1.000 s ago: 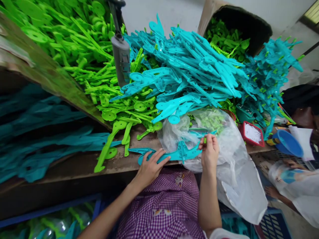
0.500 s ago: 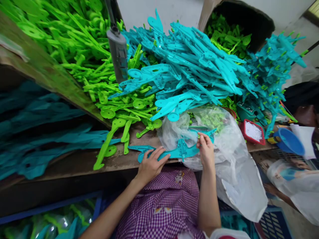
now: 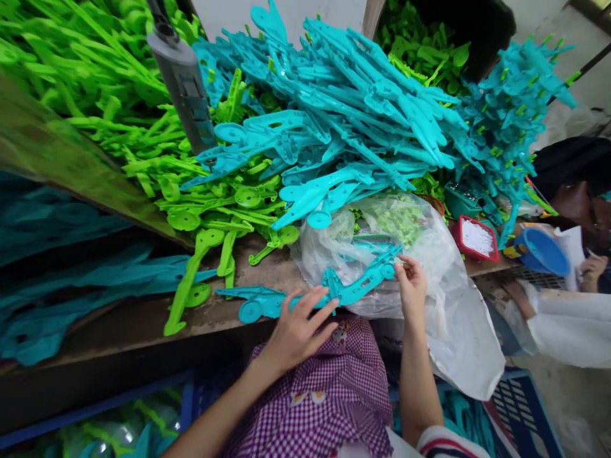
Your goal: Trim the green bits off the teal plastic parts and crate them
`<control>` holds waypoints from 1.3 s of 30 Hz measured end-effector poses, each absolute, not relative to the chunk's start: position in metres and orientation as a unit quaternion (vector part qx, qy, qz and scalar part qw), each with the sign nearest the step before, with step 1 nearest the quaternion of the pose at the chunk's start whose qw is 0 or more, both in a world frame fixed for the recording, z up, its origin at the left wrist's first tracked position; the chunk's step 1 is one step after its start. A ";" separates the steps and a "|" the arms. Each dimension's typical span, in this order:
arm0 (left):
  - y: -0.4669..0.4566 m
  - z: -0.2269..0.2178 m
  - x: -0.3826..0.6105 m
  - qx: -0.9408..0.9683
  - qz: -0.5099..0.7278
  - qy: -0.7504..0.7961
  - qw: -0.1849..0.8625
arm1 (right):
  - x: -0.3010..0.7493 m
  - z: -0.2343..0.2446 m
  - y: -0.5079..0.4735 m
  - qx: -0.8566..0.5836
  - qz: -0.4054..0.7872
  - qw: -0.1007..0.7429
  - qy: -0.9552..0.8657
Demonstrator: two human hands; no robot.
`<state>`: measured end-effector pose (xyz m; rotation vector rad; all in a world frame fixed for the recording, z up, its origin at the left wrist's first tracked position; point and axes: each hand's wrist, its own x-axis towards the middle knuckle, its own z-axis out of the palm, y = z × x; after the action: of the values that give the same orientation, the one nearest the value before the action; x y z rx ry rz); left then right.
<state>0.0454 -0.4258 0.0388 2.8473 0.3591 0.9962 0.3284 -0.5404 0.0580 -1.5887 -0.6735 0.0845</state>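
A long teal plastic part [image 3: 305, 296] lies along the front edge of the wooden bench [image 3: 143, 318]. My left hand [image 3: 298, 327] rests on its left half with fingers spread over it. My right hand [image 3: 411, 283] pinches the part's right tip, which is raised over a clear plastic bag [image 3: 429, 267] of small green pieces. Behind them rises a heap of teal parts [image 3: 348, 121] and a heap of green parts [image 3: 143, 127].
A grey tool [image 3: 184, 89] hangs over the green heap. At right stand a red tray [image 3: 475, 238], a blue bowl [image 3: 544, 251] and another person [image 3: 573, 210]. A cardboard box [image 3: 439, 38] of green parts sits behind. Blue crates [image 3: 520, 413] stand on the floor.
The teal part has shifted left and its right end has tilted up. My right hand moved from a small green piece to the part's tip. The view swung left.
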 end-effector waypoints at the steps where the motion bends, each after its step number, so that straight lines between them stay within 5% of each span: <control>1: -0.429 0.045 0.062 0.943 0.314 0.088 0.060 | 0.331 0.057 -0.535 -0.708 0.026 0.634 -0.310; 7: -0.421 0.044 0.132 0.968 0.236 0.043 0.070 | 0.350 0.046 -0.521 -0.752 0.013 0.563 -0.343; 17: -0.417 0.035 0.132 0.966 0.234 0.051 0.094 | 0.348 0.031 -0.521 -0.756 -0.001 0.512 -0.408; 24: -0.419 0.035 0.134 0.965 0.241 0.054 0.094 | 0.350 0.044 -0.515 -0.769 -0.034 0.405 -0.494; 39: -0.421 0.038 0.133 0.965 0.234 0.065 0.096 | 0.336 0.002 -0.510 -0.756 -0.142 0.485 -0.416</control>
<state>0.1329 -0.4208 0.0380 2.8590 0.1930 0.6939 0.3359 -0.5095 0.0022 -1.8395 -1.0132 -0.3455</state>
